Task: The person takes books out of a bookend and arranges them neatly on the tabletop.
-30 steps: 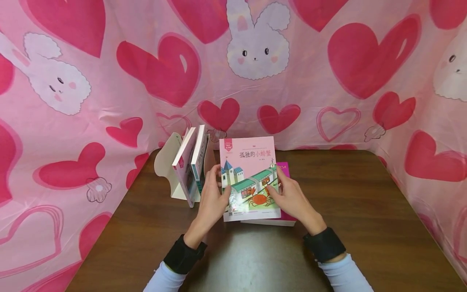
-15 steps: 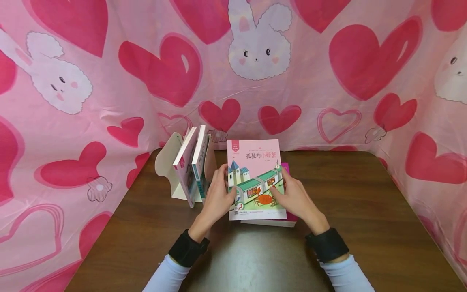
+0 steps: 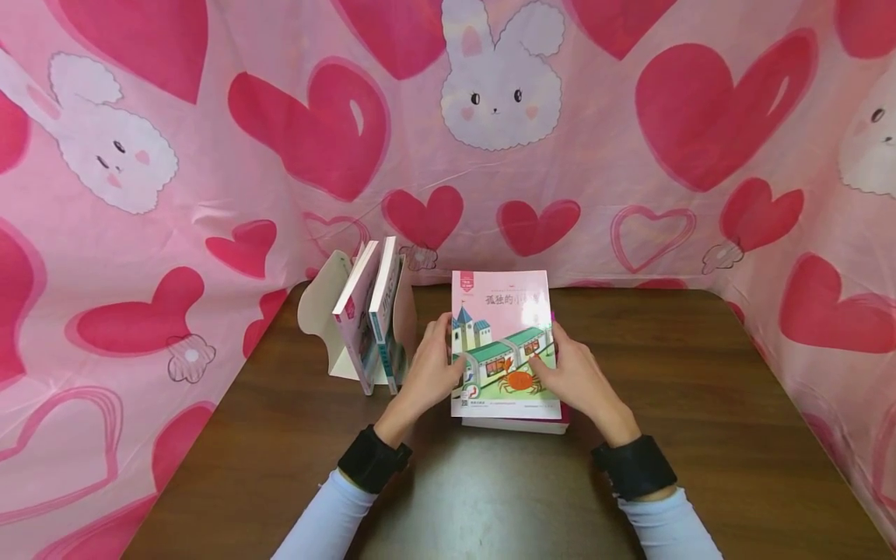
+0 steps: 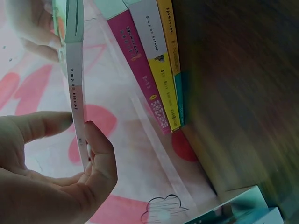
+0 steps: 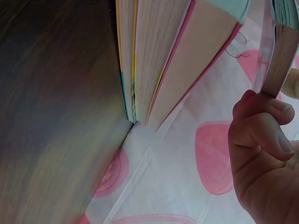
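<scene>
- The left hand (image 3: 430, 373) grips the near-left edge of a slim, rectangular paper picture book with a glossy pink, green and white cover (image 3: 504, 342), thumb on the cover, fingers beneath.
- The right hand (image 3: 577, 373) grips the opposite edge, its thumb also on the cover.
- The picture book is thus held between the two hands, its long axis running near to far, its spine on the left and its page edges on the right; its exact tilt is hard to judge.
- Below it, apart from it in both wrist views, a stack of thick paper books with magenta, grey-and-yellow and orange-and-teal spines (image 4: 154, 63) lies flat on the brown wood-grain table (image 3: 707, 389).
- Farther left stands a cream bookend with curved side panels (image 3: 316, 319), holding a pink book (image 3: 358, 319) and a white-and-teal book (image 3: 383, 292) upright.
- The deciding relation, I judge: the bookend lies left of the picture book, with the left hand nearer it and the right hand on the far side.
</scene>
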Motion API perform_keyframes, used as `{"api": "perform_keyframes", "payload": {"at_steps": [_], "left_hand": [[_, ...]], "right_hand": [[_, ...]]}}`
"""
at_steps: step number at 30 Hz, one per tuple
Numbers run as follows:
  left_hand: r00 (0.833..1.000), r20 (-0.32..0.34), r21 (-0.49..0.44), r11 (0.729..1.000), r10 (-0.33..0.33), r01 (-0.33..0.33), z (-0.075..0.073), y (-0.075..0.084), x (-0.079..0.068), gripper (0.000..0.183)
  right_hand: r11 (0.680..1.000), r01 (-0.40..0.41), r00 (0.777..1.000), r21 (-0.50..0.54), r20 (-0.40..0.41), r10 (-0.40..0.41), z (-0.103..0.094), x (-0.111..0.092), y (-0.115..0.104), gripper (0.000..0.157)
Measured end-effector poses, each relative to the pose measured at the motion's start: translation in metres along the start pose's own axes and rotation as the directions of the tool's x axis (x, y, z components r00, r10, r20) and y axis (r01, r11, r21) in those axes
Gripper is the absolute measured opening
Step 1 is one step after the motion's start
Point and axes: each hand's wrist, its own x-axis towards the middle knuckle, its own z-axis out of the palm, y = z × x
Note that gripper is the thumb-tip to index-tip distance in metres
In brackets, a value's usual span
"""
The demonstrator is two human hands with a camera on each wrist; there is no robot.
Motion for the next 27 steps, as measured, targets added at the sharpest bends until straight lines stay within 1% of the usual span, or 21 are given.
{"api": "perform_keyframes", "payload": {"at_steps": [3, 7, 16, 21, 24, 27], "left_hand": [[1.0, 0.025, -0.007, 1.0, 0.0, 0.0, 0.004, -0.002, 0.003, 0.078], [0.998, 0.06, -0.012, 1.0, -0.011, 0.012, 0.01, -0.005, 0.008, 0.081], [0.991, 0.118, 0.034, 0.998, -0.055, 0.052, 0.02, -0.009, 0.02, 0.084], [0.984, 0.153, 0.065, 0.994, -0.095, 0.086, 0.025, -0.01, 0.021, 0.084], [0.979, 0.172, 0.084, 0.992, -0.112, 0.098, 0.027, -0.011, 0.022, 0.083], [0.976, 0.183, 0.084, 0.991, -0.119, 0.105, 0.028, -0.01, 0.022, 0.082]], "right_hand": [[1.0, 0.004, 1.0, -0.027, -0.009, -0.004, -0.001, 0.0, 0.003, 0.065], [0.999, -0.008, 1.0, -0.035, -0.004, 0.007, -0.002, 0.0, 0.007, 0.065], [0.998, -0.065, 0.997, -0.027, 0.034, 0.066, -0.004, 0.003, 0.012, 0.066], [0.995, -0.1, 0.993, -0.023, 0.057, 0.101, -0.004, 0.003, 0.014, 0.069], [0.995, -0.1, 0.993, -0.027, 0.063, 0.101, -0.004, 0.003, 0.016, 0.07], [0.995, -0.091, 0.994, -0.034, 0.064, 0.093, -0.004, 0.003, 0.018, 0.07]]}}
